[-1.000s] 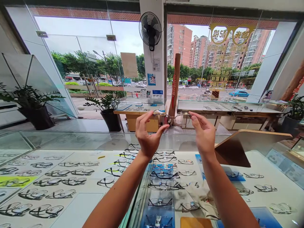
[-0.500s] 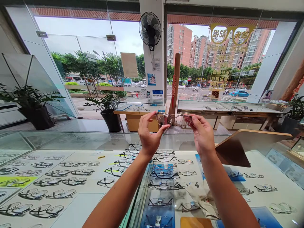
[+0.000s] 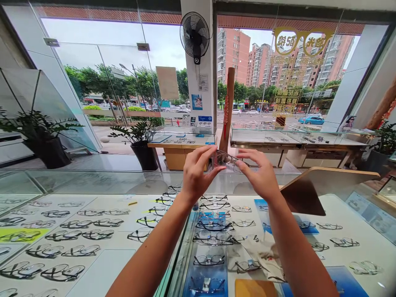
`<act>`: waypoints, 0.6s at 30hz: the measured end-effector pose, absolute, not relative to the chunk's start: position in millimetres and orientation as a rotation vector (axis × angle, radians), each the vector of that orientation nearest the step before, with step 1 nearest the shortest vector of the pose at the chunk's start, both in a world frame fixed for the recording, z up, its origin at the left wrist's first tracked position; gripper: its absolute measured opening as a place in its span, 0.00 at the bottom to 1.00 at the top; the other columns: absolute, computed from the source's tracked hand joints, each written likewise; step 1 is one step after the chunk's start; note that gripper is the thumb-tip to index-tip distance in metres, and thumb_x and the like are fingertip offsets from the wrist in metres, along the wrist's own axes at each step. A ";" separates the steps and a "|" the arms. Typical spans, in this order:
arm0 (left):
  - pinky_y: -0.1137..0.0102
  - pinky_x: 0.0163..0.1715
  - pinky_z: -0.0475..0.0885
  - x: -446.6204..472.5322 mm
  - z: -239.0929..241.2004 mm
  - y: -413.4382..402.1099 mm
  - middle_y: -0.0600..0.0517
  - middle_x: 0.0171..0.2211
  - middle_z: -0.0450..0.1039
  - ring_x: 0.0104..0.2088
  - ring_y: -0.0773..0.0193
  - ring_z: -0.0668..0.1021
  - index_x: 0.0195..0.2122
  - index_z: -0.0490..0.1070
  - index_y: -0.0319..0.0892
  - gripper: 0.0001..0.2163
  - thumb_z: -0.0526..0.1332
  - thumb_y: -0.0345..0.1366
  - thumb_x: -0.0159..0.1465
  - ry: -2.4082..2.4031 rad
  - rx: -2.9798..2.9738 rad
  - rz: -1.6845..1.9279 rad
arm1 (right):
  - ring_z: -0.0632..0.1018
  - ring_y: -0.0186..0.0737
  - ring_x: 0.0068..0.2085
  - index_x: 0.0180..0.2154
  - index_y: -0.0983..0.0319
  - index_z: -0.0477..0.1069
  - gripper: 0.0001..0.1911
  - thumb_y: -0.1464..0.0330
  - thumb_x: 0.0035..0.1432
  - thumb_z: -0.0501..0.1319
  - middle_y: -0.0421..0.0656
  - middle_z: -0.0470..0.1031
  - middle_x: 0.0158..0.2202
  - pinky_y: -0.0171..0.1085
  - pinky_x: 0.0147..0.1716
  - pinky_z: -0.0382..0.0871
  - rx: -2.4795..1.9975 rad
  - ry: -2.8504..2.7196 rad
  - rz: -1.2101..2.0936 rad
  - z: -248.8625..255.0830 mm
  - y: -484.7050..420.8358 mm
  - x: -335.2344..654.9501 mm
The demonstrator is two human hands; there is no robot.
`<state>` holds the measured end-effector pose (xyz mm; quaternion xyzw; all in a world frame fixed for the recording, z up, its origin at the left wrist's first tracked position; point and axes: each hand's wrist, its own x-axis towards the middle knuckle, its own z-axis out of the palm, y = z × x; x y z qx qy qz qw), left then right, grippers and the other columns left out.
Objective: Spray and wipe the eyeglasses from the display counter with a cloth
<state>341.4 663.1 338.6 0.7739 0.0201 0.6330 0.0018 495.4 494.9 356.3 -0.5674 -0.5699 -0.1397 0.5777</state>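
Glasses (image 3: 228, 158) are up in the air before the person, raised over the showcase (image 3: 93, 183) and touching only the two hands. From where I stand, the left hand (image 3: 197, 172) pinches one end, fingers above and thumb below, while the right hand (image 3: 261, 175) has the other side between thumb and fingertips. Under the forearms lie other frames (image 3: 213, 238) in rows. Near the right forearm a brown board (image 3: 305, 198) leans at a tilt; beyond the hands rises a wooden post (image 3: 229, 103).
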 end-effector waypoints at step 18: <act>0.56 0.58 0.76 330.1 351.5 644.1 0.43 0.58 0.73 0.57 0.53 0.78 0.66 0.69 0.49 0.31 0.74 0.39 0.63 -0.156 2.296 1.547 | 0.77 0.50 0.59 0.37 0.55 0.80 0.08 0.59 0.67 0.66 0.45 0.81 0.55 0.54 0.64 0.64 -1.199 -1.448 0.198 350.9 501.8 511.0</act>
